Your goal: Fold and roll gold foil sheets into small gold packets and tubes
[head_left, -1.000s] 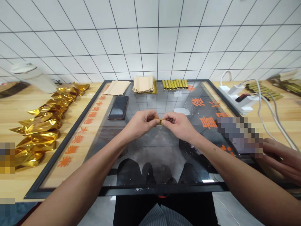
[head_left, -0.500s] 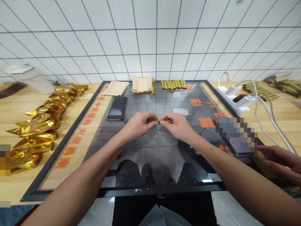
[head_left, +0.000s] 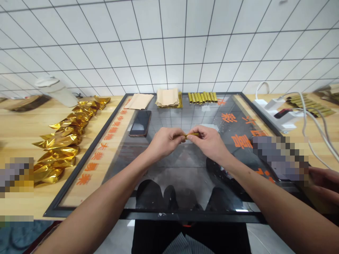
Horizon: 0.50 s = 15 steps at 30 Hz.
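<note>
Over the glass-topped board, my left hand [head_left: 164,141] and my right hand [head_left: 208,141] meet, both closed with thumbs and fingertips pinching a thin roll of gold paper [head_left: 186,136]. Much of the roll is hidden by my fingers. Beyond them, a row of finished-looking gold paper rolls [head_left: 202,97] lies along the board's far edge. To the left of the row is a stack of tan-and-gold paper sheets [head_left: 167,97], and beside that a flatter pile of tan sheets [head_left: 139,101].
A phone [head_left: 140,123] lies on the board [head_left: 169,190], left of my hands. Gold foil packets [head_left: 59,139] and a white cup [head_left: 57,91] stand left. On the right are a power strip [head_left: 275,114] with cables, more gold rolls [head_left: 308,104], and another person's hand [head_left: 324,181] by a blurred-out phone.
The whole scene has shifted to the right in view as my head turned slightly left. Both hands still pinch the gold paper roll, with only slight finger movement.
</note>
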Available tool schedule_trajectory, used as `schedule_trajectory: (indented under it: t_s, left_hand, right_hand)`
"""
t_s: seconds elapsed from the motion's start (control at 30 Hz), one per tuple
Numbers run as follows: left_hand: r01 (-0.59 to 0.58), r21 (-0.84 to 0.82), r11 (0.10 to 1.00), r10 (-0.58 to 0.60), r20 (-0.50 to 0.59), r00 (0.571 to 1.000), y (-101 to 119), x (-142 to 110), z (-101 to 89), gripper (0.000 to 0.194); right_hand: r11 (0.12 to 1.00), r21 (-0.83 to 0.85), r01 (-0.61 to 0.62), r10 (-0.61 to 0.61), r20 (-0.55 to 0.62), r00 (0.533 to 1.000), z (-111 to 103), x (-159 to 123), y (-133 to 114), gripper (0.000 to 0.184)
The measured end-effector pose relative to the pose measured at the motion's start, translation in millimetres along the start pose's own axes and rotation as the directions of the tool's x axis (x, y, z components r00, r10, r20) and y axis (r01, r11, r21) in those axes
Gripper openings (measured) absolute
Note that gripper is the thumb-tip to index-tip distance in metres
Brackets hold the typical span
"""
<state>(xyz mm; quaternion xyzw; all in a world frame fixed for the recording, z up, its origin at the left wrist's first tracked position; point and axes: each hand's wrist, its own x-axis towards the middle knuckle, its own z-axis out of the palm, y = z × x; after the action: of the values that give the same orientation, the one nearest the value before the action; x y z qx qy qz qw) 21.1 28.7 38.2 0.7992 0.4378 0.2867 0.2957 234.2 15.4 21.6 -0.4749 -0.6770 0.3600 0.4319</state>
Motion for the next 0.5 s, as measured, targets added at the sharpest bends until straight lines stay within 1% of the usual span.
schedule_trajectory:
  t_s: [0.07, 0.13, 0.2, 0.27, 0.33, 0.4, 0.5]
  left_hand:
    - [0.025, -0.038, 0.999, -0.026, -0.027, 0.999, -1.1, -0.5, 0.6, 0.018]
    - [0.045, -0.057, 0.997, -0.046, -0.019, 0.999, -1.9, -0.5, 0.8, 0.018]
    - [0.046, -0.034, 0.998, -0.046, 0.002, 0.999, -1.7, -0.4, 0.8, 0.017]
    - [0.020, -0.020, 1.000, -0.020, 0.025, 0.999, -0.8, -0.2, 0.8, 0.016]
    - [-0.007, -0.053, 0.999, 0.009, 0.036, 0.999, 0.0, -0.3, 0.6, 0.017]
    - [-0.013, -0.100, 0.995, 0.016, 0.034, 0.999, 0.1, -0.3, 0.3, 0.019]
    - [0.012, -0.157, 0.988, -0.010, 0.014, 1.000, -1.1, 0.1, -0.5, 0.021]
  right_hand:
    - [0.998, 0.063, -0.030, 0.031, -0.013, 0.999, 0.4, 1.4, 1.5, 0.017]
    - [0.995, 0.086, -0.046, 0.049, -0.024, 0.999, -0.5, 2.6, 2.7, 0.019]
    - [0.997, 0.061, -0.048, 0.050, -0.025, 0.998, -1.9, 2.6, 2.5, 0.020]
    - [0.999, 0.020, -0.047, 0.047, -0.014, 0.999, -2.6, 1.8, 0.8, 0.019]
    - [0.999, 0.011, -0.050, 0.050, 0.002, 0.999, -2.1, 1.0, -1.0, 0.018]
    - [0.997, 0.054, -0.060, 0.059, 0.018, 0.998, -0.7, 0.9, -1.4, 0.018]
    - [0.989, 0.133, -0.069, 0.065, 0.033, 0.997, 1.1, 2.2, 0.8, 0.020]
